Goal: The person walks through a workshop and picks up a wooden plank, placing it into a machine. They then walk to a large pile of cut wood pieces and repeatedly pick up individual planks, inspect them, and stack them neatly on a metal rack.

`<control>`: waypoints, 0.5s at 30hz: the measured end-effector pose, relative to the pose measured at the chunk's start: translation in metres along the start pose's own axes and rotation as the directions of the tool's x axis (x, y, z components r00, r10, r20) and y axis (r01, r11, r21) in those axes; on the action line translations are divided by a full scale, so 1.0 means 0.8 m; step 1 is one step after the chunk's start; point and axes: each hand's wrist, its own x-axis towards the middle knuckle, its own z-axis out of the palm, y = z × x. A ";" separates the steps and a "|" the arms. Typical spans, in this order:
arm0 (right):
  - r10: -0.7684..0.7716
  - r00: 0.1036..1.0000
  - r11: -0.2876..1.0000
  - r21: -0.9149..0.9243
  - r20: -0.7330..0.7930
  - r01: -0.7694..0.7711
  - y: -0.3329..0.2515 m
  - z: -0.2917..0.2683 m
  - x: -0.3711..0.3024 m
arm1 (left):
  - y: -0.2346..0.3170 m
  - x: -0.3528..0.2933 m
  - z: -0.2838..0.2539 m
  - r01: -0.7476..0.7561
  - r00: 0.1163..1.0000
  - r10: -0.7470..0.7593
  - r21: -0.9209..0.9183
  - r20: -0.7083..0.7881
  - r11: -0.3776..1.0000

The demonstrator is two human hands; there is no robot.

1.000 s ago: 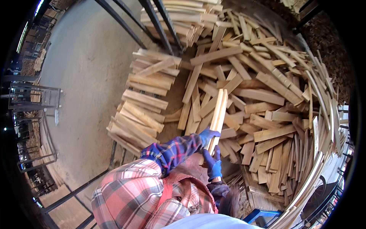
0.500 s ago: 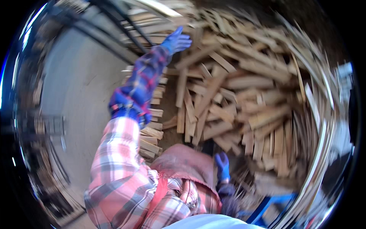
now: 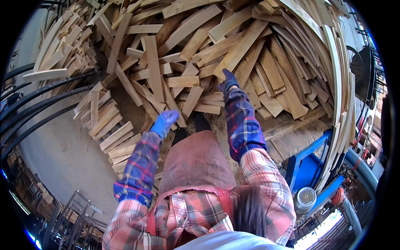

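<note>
Both my hands wear blue-purple gloves, with dark plaid sleeve covers above them. My left hand hovers over the near edge of a loose wood heap, its fingers loosely apart and nothing visible in them. My right hand reaches farther forward, thumb and fingers apart. It is at the near end of a long wooden board that slants across the heap; whether it touches the board I cannot tell. Beneath my left hand a narrow wooden strip lies among the other pieces. A reddish-brown apron covers my lap.
Stacked short wood pieces line the left side beside black metal bars. Long upright slats border the right. A blue metal frame with a motor stands near right, beside a wooden plank surface.
The view has swung left. My left hand has come back from its far reach toward my body, while my right hand has gone from beside my apron forward to the heap.
</note>
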 end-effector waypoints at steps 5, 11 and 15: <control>-0.154 0.983 0.981 0.135 0.103 0.140 0.029 -0.005 0.041 | 0.054 0.032 0.069 -0.069 0.990 0.104 0.317 -0.094 0.946; -0.567 0.765 0.807 0.024 0.306 0.590 0.158 0.009 -0.177 | 0.139 0.102 0.155 -0.123 0.876 0.458 0.847 -0.153 0.517; -0.081 0.667 0.667 -0.457 0.740 0.588 0.128 -0.046 -0.162 | 0.068 0.096 0.088 -0.017 0.999 0.023 0.227 -0.025 0.974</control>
